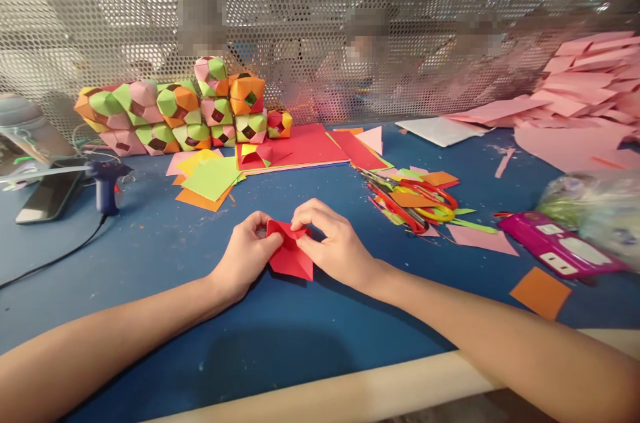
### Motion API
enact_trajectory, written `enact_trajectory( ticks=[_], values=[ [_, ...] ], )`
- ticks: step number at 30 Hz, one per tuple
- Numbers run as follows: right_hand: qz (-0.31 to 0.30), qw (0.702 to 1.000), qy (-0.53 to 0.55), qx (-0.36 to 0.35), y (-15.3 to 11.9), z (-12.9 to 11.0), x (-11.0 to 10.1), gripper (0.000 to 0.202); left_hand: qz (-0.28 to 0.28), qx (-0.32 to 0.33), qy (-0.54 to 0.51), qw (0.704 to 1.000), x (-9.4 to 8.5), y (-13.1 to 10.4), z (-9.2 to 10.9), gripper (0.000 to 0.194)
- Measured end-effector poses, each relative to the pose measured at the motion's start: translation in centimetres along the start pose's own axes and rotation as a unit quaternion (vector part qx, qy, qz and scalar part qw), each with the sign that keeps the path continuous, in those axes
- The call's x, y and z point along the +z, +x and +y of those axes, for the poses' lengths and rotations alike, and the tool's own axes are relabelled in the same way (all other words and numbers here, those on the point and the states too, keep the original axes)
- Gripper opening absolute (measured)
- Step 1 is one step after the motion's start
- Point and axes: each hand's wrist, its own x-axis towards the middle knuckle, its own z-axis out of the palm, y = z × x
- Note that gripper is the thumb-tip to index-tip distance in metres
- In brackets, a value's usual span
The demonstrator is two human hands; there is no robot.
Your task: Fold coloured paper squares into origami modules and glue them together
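Observation:
A small red paper (291, 262), partly folded along its top, is held between both hands just above the blue table (165, 356). My left hand (249, 251) pinches its left edge between thumb and fingers. On the right side, my right hand (334, 244) grips the upper right part, with thumb and index finger pressed at the fold. Beyond the hands lie red sheets (310, 146) with a small folded red and yellow piece (257, 155) on them. Green, yellow and orange paper squares (213, 176) sit to the left of these.
Folded paper balls (183, 106) are stacked at the back left. A blue glue gun (107, 186) and phone (50, 193) lie left. Scissors (420, 200) among scraps, a magenta case (563, 246), an orange square (541, 292) and piled pink paper (590, 86) are right. A perforated screen (310, 23) stands behind.

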Motion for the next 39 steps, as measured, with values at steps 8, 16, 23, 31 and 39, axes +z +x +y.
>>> enact_trajectory(
  ticks=[8, 16, 23, 31, 39],
  values=[
    [-0.025, 0.984, 0.129, 0.118, 0.4, -0.7, -1.0, 0.019, -0.008, 0.005, 0.007, 1.000, 0.0, 0.1, 0.2, 0.013],
    [-0.049, 0.836, 0.413, 0.359, 1.3, 0.3, -0.6, 0.024, -0.027, 0.002, 0.017, 0.999, 0.0, 0.0, 0.4, 0.017],
    [-0.121, 0.914, 0.272, 0.274, 1.0, 0.5, -0.9, 0.018, -0.028, -0.006, 0.018, 0.999, 0.2, -0.1, 0.8, 0.013],
    [-0.110, 0.965, 0.128, 0.199, 1.1, 0.4, -1.2, 0.012, -0.030, -0.004, 0.046, 0.998, 0.1, 0.1, 0.7, 0.010],
    [-0.088, 0.970, 0.097, 0.206, 1.0, 0.0, -1.0, 0.011, -0.045, 0.003, 0.041, 0.998, 0.0, 0.2, 0.2, 0.012]
  ],
)
